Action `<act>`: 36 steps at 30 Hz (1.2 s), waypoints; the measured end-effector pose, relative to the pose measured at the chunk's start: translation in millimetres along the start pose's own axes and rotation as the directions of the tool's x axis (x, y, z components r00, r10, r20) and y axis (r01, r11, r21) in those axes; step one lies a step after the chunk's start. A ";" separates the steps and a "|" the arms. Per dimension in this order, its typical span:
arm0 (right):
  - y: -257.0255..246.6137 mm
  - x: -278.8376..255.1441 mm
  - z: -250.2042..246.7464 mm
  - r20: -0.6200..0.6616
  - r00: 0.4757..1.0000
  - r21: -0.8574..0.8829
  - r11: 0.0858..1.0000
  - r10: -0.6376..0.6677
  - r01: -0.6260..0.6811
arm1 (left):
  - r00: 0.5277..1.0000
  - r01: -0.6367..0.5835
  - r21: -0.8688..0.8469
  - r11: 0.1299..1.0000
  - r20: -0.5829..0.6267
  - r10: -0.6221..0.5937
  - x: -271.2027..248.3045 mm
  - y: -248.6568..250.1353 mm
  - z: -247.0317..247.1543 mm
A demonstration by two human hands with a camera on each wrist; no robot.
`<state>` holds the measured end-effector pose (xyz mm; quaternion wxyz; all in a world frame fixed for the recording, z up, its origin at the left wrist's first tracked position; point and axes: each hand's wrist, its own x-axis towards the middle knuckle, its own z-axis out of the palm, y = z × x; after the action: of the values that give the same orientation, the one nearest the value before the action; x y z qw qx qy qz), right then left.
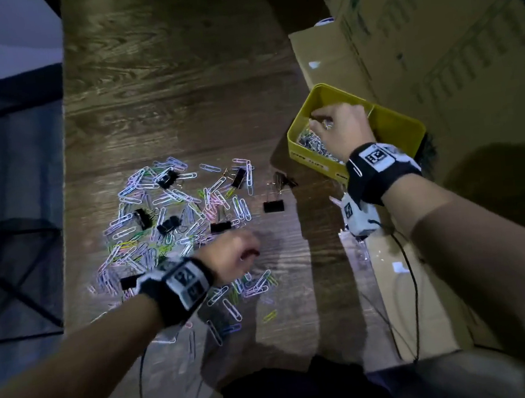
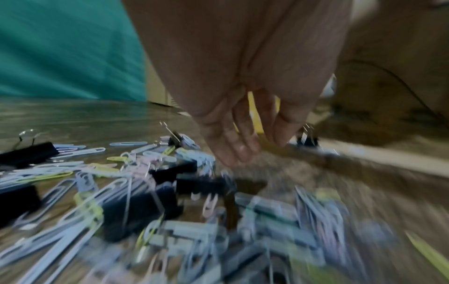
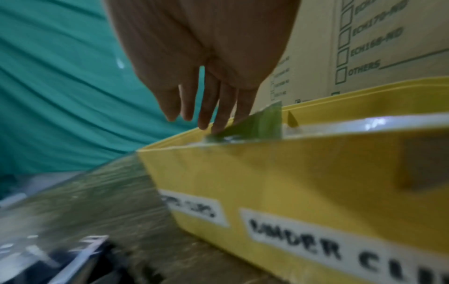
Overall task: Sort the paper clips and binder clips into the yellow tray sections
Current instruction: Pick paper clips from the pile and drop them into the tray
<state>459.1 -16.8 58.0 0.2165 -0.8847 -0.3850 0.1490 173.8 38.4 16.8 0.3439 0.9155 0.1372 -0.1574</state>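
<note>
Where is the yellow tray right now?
In the head view, the yellow tray sits at the table's right side against the cardboard boxes, with the right hand over its left section.

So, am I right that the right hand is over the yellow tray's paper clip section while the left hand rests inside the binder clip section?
Not quite: the head view shows the left hand over the loose clips on the table, not inside the yellow tray. The right hand is over the paper clip section.

Black wristbands (image 1: pixel 179 285), white tag markers
</note>
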 end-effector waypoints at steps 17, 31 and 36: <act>-28.5 -231.4 126.9 0.641 0.709 -0.097 0.886 -0.293 0.454 | 0.996 -0.090 0.438 0.894 0.029 0.086 -84.0 -28.3 68.6; -40.2 -232.6 125.1 0.601 0.783 -0.137 0.945 -0.160 0.298 | 0.998 0.008 0.444 0.896 0.057 -0.038 -55.6 -13.6 81.4; -38.4 -229.4 127.8 0.588 0.806 -0.108 0.980 -0.071 0.165 | 0.998 0.049 0.413 0.910 0.003 -0.055 -50.7 -15.1 79.2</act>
<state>229.2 -130.2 -10.7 0.0286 -0.7851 -0.4975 0.3678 106.8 -11.2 -29.2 0.1398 0.9623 0.1226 -0.1987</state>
